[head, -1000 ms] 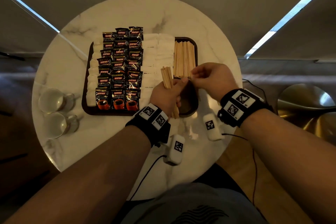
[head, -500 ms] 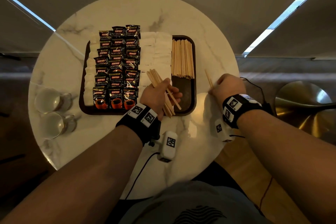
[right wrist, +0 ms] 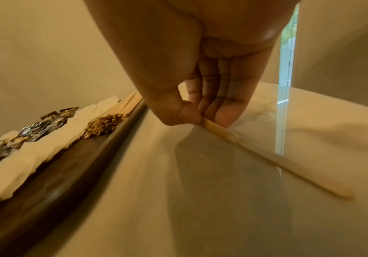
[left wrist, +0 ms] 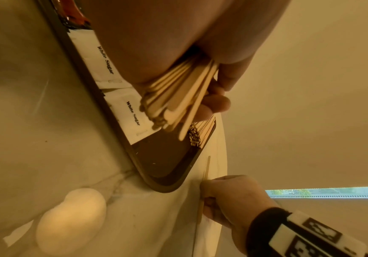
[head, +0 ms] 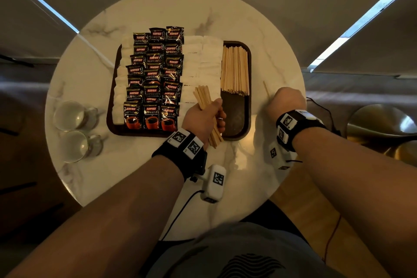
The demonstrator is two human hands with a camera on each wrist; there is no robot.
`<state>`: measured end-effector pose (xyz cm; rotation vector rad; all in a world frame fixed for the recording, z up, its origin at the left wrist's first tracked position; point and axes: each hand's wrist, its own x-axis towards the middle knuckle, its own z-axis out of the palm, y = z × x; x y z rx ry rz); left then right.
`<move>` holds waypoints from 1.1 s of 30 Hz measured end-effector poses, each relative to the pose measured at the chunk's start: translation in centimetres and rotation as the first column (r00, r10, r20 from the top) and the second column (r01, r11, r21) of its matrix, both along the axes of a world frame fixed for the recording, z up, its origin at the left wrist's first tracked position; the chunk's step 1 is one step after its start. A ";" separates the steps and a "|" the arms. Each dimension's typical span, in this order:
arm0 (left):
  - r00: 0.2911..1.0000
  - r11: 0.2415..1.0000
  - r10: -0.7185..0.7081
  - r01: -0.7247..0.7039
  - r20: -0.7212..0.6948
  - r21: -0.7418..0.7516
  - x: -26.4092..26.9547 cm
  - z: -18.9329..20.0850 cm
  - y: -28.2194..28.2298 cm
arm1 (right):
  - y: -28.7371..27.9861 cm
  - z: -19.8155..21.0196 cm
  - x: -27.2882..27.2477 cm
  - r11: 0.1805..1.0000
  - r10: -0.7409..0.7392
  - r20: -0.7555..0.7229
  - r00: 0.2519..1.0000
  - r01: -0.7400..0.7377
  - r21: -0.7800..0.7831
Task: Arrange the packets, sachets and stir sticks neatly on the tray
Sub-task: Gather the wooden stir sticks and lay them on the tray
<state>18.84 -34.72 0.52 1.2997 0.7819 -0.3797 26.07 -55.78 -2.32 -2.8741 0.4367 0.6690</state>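
Note:
A dark tray (head: 248, 106) on the round marble table holds rows of black coffee packets (head: 155, 74), white sugar sachets (head: 207, 61) and a neat stack of wooden stir sticks (head: 234, 70) at its right end. My left hand (head: 203, 117) grips a bundle of stir sticks (head: 203, 99) over the tray's near edge; the bundle (left wrist: 178, 102) fans out below the fist. My right hand (head: 284, 101) is on the table right of the tray. Its thumb and fingers pinch a single stir stick (right wrist: 266, 154) that lies on the marble (head: 266, 88).
Two clear glass cups (head: 74, 128) stand at the table's left edge. White sensor pods (head: 214, 183) with cables hang from both wrists over the near tabletop. The tray's near right part (head: 234, 115) is bare. A round brass stool (head: 381, 122) stands to the right.
My right hand has left the bundle, moved right off the tray and come down on the loose stick on the table. My left hand has tilted the bundle leftward.

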 end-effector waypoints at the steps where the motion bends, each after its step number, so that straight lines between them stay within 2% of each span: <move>1: 1.000 1.000 -0.017 0.017 0.009 0.012 0.0 0.0 0.0 | -0.1 0.1 0.0 1.000 -0.004 0.015 1.000 0.004 0.013; 3: 0.999 0.998 -0.044 0.043 0.023 0.036 0.2 0.0 -0.2 | -0.4 0.4 -0.2 0.997 -0.036 0.055 0.998 0.033 0.064; 6: 0.996 0.995 -0.067 0.063 0.057 0.077 0.7 0.2 -0.8 | -0.4 2.0 -0.8 0.954 -0.166 0.154 0.974 0.120 0.274; 8: 0.994 0.991 -0.080 0.071 0.080 0.109 1.2 0.4 -1.4 | 0.4 3.9 -1.4 0.884 -0.242 0.221 0.945 0.121 0.452; 10: 0.991 0.985 -0.100 0.086 0.086 0.147 1.7 0.6 -1.8 | 1.7 6.0 -1.9 0.790 -0.283 0.204 0.937 0.106 0.604; 12: 0.990 0.986 -0.115 0.103 0.081 0.131 1.9 1.0 -2.1 | 3.3 7.5 -2.2 0.726 -0.222 0.149 0.964 0.062 0.685; 14: 0.989 0.989 -0.118 0.109 0.088 0.102 2.0 1.5 -2.0 | 4.9 8.4 -2.4 0.726 -0.058 0.112 0.992 -0.035 0.687; 16: 0.987 0.982 -0.135 0.122 0.089 0.142 2.0 1.7 -1.8 | 5.9 8.5 -2.7 0.704 0.048 0.061 0.997 -0.077 0.706; 18: 0.988 0.976 -0.137 0.122 0.073 0.180 1.9 1.5 -1.4 | 5.2 7.8 -2.5 0.644 -0.034 0.001 0.999 0.021 0.765; 19: 0.990 0.975 -0.122 0.108 0.067 0.192 1.9 1.3 -1.0 | 4.3 7.0 -2.0 0.658 -0.124 0.004 0.992 0.079 0.748; 20: 0.993 0.976 -0.103 0.088 0.063 0.201 1.9 1.0 -0.5 | 3.1 6.0 -1.3 0.722 -0.198 0.036 0.979 0.121 0.681; 22: 0.995 0.973 -0.089 0.079 0.037 0.219 1.8 0.7 0.4 | 1.1 3.8 0.2 0.895 -0.196 0.049 0.979 0.159 0.416; 23: 0.995 0.968 -0.100 0.092 0.023 0.233 1.7 0.7 0.8 | 0.7 3.2 0.5 0.949 -0.168 0.004 0.986 0.161 0.272; 24: 0.993 0.965 -0.114 0.109 0.011 0.240 1.6 0.7 1.0 | 0.6 2.7 0.6 0.972 -0.151 -0.050 0.987 0.158 0.174; 26: 0.994 0.978 -0.107 0.106 -0.004 0.183 1.4 0.7 1.3 | 1.0 2.0 0.8 0.978 -0.145 -0.092 0.985 0.157 0.138; 29: 1.000 0.999 -0.023 0.023 -0.011 0.025 1.0 0.9 1.5 | 2.1 1.8 1.5 0.994 -0.067 -0.061 0.996 0.072 0.085; 33: 1.000 1.000 -0.015 0.015 -0.024 0.019 0.6 1.1 2.1 | 2.8 2.3 2.0 0.997 0.078 -0.024 0.997 -0.079 -0.018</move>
